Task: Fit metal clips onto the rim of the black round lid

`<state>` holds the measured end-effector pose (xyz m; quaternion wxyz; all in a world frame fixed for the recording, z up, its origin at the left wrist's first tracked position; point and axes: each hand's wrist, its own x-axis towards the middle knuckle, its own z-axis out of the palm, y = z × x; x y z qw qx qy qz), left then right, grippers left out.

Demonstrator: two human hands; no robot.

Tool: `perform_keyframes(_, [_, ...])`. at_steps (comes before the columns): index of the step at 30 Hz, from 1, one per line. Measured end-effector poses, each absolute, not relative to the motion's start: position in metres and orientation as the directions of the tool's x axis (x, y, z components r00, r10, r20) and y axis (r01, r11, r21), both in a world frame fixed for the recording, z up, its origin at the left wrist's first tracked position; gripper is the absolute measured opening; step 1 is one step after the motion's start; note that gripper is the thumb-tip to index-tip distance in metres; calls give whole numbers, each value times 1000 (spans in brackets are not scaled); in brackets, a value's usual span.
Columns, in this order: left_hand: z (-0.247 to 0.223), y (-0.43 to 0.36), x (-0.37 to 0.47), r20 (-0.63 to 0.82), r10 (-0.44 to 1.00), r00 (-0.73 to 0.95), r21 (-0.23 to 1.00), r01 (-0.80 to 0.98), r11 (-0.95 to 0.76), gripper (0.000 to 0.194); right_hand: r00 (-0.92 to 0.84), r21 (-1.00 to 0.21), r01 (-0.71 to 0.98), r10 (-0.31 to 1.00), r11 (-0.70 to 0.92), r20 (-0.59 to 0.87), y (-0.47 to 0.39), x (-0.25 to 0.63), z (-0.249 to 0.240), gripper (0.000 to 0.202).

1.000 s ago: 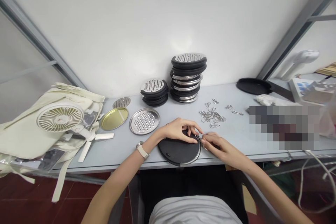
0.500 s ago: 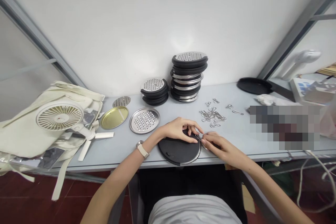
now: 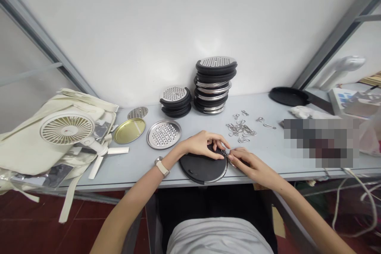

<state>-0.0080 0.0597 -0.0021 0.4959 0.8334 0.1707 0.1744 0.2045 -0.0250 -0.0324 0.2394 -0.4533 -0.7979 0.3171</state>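
A black round disc [image 3: 196, 168] with a shiny metal rim lies near the table's front edge. Over its top and right side curves my left hand [image 3: 205, 145], thumb and fingers closed about the right rim. My right hand [image 3: 245, 162] pinches a small bent-wire metal clip [image 3: 225, 153] at that same rim; the fingers hide much of it. Beyond my right hand lies a loose pile of similar wire clips [image 3: 239, 127]. To the left of the disc is a round metal grater plate [image 3: 164, 134] with raised holes.
Behind stand a tall stack [image 3: 214, 87] and a short stack [image 3: 175, 103] of black-rimmed grater discs. At left are a gold round lid [image 3: 129, 131], a perforated metal disc [image 3: 137, 112], a cream bag [image 3: 24, 143] and a small fan [image 3: 68, 129]. A black pan-like tray [image 3: 288, 96] sits back right.
Both hands stay at the disc's right rim with only slight finger movement. The whole view has shifted a little; the things on the table lie as before.
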Motion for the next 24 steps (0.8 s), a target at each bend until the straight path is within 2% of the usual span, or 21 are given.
perform_keyframes(9, [4,57,-6,46,513,857,869,219,-444,40,-458,-731,576,885,366,82,-26,205,-33,36])
perform_keyframes(24, [3,58,-8,116,489,864,860,158,-484,38,-437,-738,583,897,340,68,-23,204,-29,38])
